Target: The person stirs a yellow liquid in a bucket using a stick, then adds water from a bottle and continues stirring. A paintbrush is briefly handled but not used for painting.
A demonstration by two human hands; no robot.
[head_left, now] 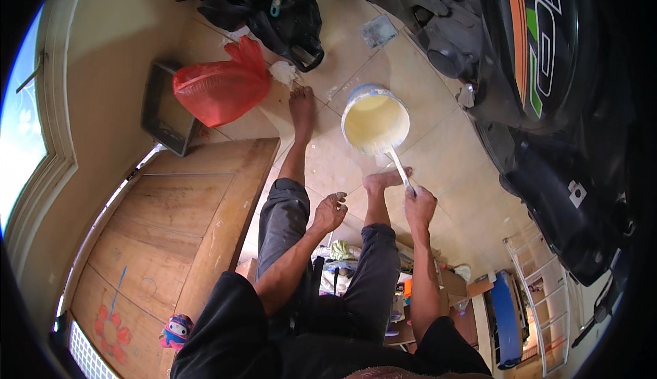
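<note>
A round bucket [350, 120] of pale yellow, paint-like liquid stands on the tiles in front of my feet, its rim and sides smeared white. My right hand [419, 208] is closed round the end of a pale, paint-coated stick [398, 165], which reaches over the near rim into the bucket. The stick's far end is hidden, so I cannot tell whether it is a plain stick or a tool's handle. My left hand [330, 213] hangs above my left knee, away from the bucket. Its fingers are loosely bent and apart, and I see nothing held in them.
A red plastic bag [222, 85] leans by a dark tray [163, 112] at the left wall. Black bags [284, 27] lie farther off. A motorbike [472, 44] stands on the right, a wooden door [171, 221] on the left. Behind me are cluttered shelves and a white rack [544, 297].
</note>
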